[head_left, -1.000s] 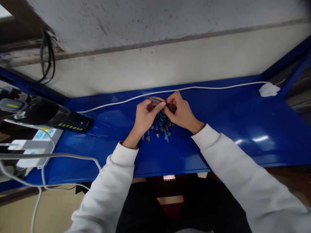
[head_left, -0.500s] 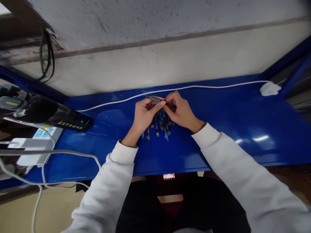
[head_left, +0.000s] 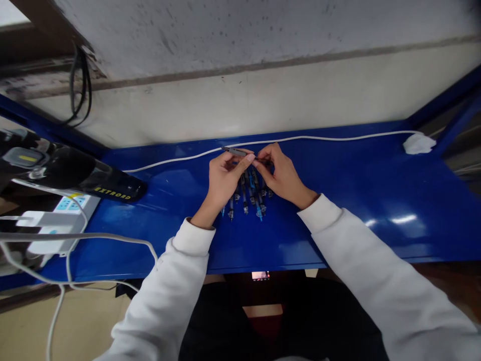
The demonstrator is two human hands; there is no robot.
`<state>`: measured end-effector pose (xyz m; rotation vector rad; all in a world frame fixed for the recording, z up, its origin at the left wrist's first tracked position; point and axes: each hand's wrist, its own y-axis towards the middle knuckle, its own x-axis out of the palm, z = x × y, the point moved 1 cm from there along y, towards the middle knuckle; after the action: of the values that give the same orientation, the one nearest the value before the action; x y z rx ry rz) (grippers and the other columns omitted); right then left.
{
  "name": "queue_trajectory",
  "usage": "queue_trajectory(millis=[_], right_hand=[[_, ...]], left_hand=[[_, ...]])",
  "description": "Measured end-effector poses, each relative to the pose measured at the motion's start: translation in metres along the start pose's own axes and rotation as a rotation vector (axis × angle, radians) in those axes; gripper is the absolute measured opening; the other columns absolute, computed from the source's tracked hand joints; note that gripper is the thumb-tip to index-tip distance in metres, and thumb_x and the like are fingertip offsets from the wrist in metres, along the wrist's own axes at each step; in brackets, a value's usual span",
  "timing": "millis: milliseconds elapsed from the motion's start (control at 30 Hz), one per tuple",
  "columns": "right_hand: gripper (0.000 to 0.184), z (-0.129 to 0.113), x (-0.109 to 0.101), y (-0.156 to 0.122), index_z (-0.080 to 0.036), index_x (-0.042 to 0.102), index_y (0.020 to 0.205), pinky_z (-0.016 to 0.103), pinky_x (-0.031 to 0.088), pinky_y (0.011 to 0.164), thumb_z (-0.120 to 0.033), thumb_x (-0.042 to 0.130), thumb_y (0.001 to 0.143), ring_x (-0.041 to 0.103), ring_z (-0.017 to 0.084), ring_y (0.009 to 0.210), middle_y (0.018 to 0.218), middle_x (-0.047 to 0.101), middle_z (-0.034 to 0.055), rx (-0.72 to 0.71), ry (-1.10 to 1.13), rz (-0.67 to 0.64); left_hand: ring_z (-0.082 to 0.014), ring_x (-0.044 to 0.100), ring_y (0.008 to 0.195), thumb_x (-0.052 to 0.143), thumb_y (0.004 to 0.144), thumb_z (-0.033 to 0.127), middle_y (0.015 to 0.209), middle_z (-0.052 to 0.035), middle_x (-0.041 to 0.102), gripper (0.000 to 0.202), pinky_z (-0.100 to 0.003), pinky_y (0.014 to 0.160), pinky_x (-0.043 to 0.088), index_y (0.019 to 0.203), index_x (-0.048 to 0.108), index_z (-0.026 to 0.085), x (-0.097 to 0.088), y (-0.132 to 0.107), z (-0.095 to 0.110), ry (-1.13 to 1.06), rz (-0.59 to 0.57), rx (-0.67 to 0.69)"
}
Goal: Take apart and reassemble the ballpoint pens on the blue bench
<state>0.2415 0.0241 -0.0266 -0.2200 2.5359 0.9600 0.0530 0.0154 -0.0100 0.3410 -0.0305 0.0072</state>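
Observation:
My left hand is closed around a dark grey pen, which it holds at a slant above the shelf. Fingers and thumb of my right hand are pinched together at the pen's right end, close to the left thumb; whatever small part they grip there is hidden. Below and between both hands lies a bunch of pens, several of them, dark and clear with some blue ones. Their near ends point toward me, and my hands cover their far ends.
The blue shelf backs onto a wall, with a white cable along its rear. At the left are a black bottle lying tilted, a white power strip and loose cords. A crumpled white item sits at the far right.
The whole view has shifted slightly. My hands keep the same hold on the pen, with the right fingertips a little farther from the left thumb.

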Motion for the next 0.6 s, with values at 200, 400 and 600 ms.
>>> queue_trajectory(millis=[200, 400, 600], right_hand=[[0.020, 0.0011, 0.0017, -0.0004, -0.025, 0.056, 0.113, 0.038, 0.050, 0.081, -0.043, 0.053, 0.120, 0.063, 0.023, 0.087, 0.101, 0.067, 0.0048, -0.037, -0.003, -0.038], [0.020, 0.0013, -0.0002, 0.0008, -0.026, 0.054, 0.113, 0.040, 0.052, 0.083, -0.045, 0.062, 0.116, 0.061, 0.024, 0.089, 0.104, 0.064, 0.0056, -0.030, -0.007, -0.010], [0.016, 0.0039, -0.0005, 0.0010, -0.027, 0.053, 0.110, 0.041, 0.051, 0.084, -0.040, 0.055, 0.119, 0.061, 0.024, 0.091, 0.104, 0.062, 0.0060, -0.065, -0.004, -0.017]], left_hand=[[-0.0201, 0.078, 0.091, 0.096, 0.090, 0.047, 0.106, -0.0057, 0.086, 0.026, -0.035, 0.088, 0.064, 0.099, 0.089, 0.024, -0.0027, 0.0014, -0.0017, -0.018, -0.001, 0.006], [-0.0203, 0.078, 0.090, 0.096, 0.090, 0.047, 0.107, -0.0059, 0.086, 0.025, -0.036, 0.086, 0.065, 0.098, 0.089, 0.025, -0.0011, 0.0008, -0.0030, -0.028, -0.016, 0.004], [-0.0209, 0.078, 0.093, 0.096, 0.091, 0.044, 0.112, -0.0068, 0.087, 0.023, -0.037, 0.088, 0.065, 0.102, 0.089, 0.025, -0.0003, -0.0003, -0.0006, -0.036, -0.038, -0.006]])
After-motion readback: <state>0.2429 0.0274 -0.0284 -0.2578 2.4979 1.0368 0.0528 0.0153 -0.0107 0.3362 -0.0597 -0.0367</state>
